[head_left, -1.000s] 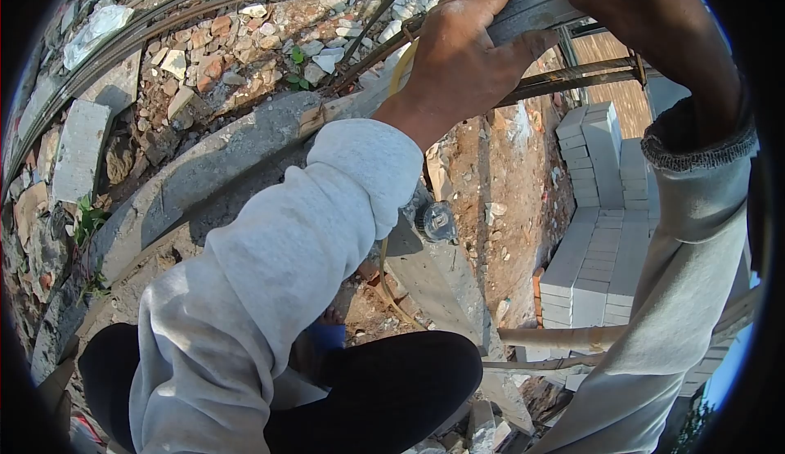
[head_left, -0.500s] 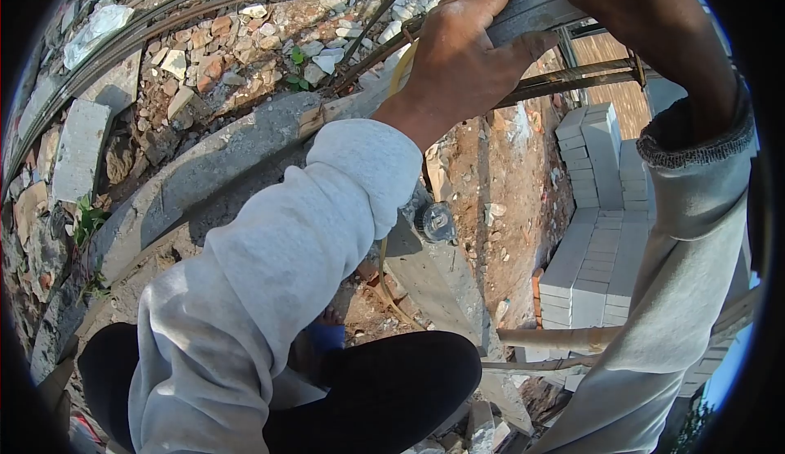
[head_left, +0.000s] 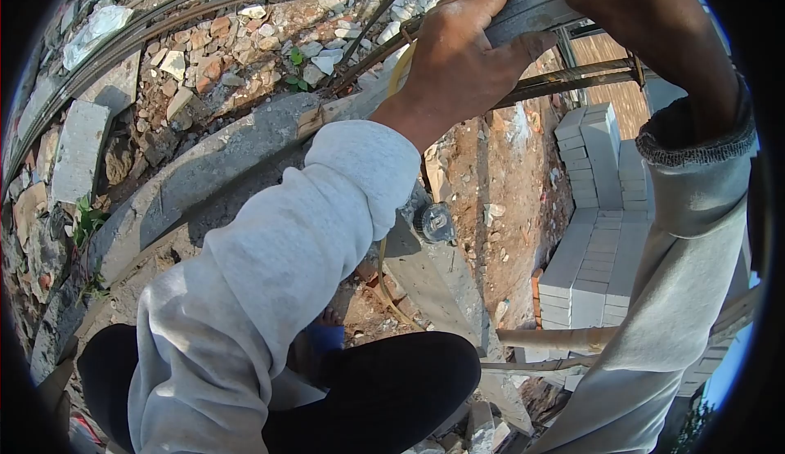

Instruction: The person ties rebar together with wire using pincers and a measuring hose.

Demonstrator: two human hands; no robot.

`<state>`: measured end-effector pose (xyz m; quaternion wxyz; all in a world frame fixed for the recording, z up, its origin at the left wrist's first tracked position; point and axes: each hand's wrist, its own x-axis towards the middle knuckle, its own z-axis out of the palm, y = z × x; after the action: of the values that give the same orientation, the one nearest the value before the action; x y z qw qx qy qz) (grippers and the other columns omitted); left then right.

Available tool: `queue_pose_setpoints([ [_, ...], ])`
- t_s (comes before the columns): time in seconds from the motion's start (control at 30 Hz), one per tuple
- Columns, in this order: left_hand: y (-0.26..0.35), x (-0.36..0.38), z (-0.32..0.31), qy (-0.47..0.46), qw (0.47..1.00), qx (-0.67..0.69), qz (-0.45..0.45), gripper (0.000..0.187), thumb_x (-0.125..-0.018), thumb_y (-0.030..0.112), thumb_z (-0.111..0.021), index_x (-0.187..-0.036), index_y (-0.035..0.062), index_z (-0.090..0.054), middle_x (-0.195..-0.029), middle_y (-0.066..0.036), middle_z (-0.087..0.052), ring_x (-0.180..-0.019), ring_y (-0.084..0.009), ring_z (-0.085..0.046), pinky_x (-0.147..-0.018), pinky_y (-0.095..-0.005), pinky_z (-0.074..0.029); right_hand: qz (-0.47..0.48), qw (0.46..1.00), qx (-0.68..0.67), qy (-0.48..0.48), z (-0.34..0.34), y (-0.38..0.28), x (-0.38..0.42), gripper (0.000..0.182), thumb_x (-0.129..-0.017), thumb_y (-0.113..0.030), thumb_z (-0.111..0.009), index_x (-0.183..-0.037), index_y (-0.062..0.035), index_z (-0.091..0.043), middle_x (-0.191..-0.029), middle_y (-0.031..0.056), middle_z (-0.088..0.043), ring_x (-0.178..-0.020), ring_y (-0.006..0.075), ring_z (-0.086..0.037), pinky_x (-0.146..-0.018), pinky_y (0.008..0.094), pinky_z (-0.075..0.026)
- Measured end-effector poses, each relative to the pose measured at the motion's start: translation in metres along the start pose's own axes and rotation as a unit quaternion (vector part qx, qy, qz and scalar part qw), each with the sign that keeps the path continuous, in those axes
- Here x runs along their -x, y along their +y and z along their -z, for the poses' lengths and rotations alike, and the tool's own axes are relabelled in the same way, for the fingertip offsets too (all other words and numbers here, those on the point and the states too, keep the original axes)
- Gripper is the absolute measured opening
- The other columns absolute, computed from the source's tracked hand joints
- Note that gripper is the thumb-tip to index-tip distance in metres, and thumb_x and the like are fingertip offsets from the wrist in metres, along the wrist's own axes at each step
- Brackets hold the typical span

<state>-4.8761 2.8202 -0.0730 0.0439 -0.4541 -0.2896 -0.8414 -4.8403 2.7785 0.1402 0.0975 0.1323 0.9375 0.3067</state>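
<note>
My left hand is wrapped around a grey flat bar near the top of the view, thumb underneath. My right hand grips the same bar just to the right, its fingers curled over it; the fingertips are partly cut off by the frame's edge. A yellow strap runs down from under my left hand. Rusty steel rods pass beneath both hands. Both arms wear light grey sleeves.
Rubble and broken bricks cover the ground at upper left, bordered by a concrete beam. Stacks of grey blocks stand at the right. A small round object lies on the concrete below. My dark-trousered knees fill the bottom.
</note>
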Motion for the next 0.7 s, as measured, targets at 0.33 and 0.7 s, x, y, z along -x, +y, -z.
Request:
queue_pose_setpoints([
  [0.33,0.004,0.000,0.002,-0.019,0.998,0.025,0.052,0.055,-0.092,0.020,-0.076,-0.133,-0.0107,-0.058,-0.121,-0.031,-0.067,-0.114,-0.0406,-0.067,-0.098,-0.0429,-0.053,-0.020,0.998,-0.053,-0.037,0.004,0.006,-0.003,0.008,-0.081,0.001,-0.067,-0.074,0.0034,-0.070,-0.061,0.0092,-0.065,-0.050,0.0144,-0.058,-0.046,0.0288,-0.047],
  [0.7,0.006,-0.001,0.002,-0.022,0.996,0.035,0.081,0.053,-0.091,0.019,-0.077,-0.132,-0.0090,-0.060,-0.122,-0.031,-0.067,-0.117,-0.0401,-0.066,-0.101,-0.0423,-0.052,-0.031,0.998,-0.041,-0.048,0.006,0.005,-0.005,0.009,-0.081,0.002,-0.066,-0.073,0.0031,-0.070,-0.062,0.0089,-0.065,-0.052,0.0139,-0.058,-0.047,0.0287,-0.047],
])
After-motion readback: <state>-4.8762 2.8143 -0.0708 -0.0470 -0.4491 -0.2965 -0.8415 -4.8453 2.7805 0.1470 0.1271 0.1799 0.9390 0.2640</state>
